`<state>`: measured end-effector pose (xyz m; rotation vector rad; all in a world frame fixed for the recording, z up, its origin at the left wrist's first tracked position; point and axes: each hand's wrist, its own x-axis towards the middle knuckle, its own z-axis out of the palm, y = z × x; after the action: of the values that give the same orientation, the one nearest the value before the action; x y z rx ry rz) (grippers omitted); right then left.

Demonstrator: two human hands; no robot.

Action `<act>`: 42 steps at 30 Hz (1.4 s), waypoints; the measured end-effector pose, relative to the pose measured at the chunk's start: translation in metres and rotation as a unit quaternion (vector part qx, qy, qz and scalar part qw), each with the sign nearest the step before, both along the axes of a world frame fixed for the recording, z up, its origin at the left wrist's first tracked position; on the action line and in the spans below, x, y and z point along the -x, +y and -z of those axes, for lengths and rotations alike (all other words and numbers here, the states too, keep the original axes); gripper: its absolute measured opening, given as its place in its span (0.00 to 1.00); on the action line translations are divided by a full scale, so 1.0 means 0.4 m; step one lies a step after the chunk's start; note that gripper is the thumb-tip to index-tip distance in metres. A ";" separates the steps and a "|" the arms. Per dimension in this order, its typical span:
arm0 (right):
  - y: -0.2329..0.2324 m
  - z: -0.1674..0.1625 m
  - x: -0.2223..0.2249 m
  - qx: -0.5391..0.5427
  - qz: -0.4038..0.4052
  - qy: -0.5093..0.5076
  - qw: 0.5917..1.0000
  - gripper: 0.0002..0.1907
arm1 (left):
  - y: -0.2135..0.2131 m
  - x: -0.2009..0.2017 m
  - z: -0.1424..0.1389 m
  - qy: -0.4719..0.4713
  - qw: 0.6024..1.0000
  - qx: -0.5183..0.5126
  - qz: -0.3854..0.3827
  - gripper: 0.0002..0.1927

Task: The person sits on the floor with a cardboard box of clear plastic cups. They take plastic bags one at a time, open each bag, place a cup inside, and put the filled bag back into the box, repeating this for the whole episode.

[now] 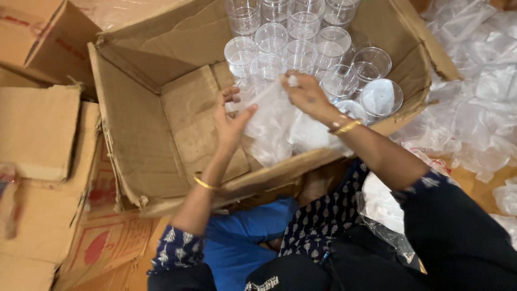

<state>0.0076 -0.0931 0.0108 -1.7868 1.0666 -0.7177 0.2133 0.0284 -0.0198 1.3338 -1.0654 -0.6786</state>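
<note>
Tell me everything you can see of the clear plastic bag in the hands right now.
The clear plastic bag is thin, see-through film, crumpled and slack, with something clear inside that I cannot make out. It hangs over the open cardboard box, just in front of the upright clear plastic cups. The left hand pinches its left edge; the right hand grips its top, pulling the film taut between them.

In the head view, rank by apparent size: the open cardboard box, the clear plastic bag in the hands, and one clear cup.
1. open cardboard box
2. clear plastic bag, held by the left hand and right hand
3. clear cup
</note>
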 end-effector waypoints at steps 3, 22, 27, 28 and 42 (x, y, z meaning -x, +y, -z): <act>0.101 -0.147 0.135 0.038 -0.091 0.031 0.995 0.25 | 0.103 0.092 -0.087 -0.131 0.991 0.033 -0.003 0.35; 0.351 -0.088 0.376 0.100 0.027 -0.025 0.994 0.13 | 0.222 0.336 -0.052 -0.232 0.925 0.266 0.139 0.25; 0.356 -0.041 0.347 0.023 0.128 -0.067 0.989 0.15 | 0.231 0.375 -0.058 -0.128 0.972 0.177 0.083 0.08; 0.356 -0.032 0.342 0.039 0.119 -0.092 0.988 0.16 | 0.226 0.387 -0.056 0.002 0.987 0.146 0.072 0.08; 0.379 0.050 0.358 -0.272 0.099 -0.266 0.919 0.17 | 0.277 0.394 -0.047 -0.043 0.967 0.215 0.127 0.11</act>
<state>-0.1357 0.0583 -0.0092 -0.9398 0.9516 -0.8627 0.0556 0.1390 -0.0008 0.8658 -1.3785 -0.5376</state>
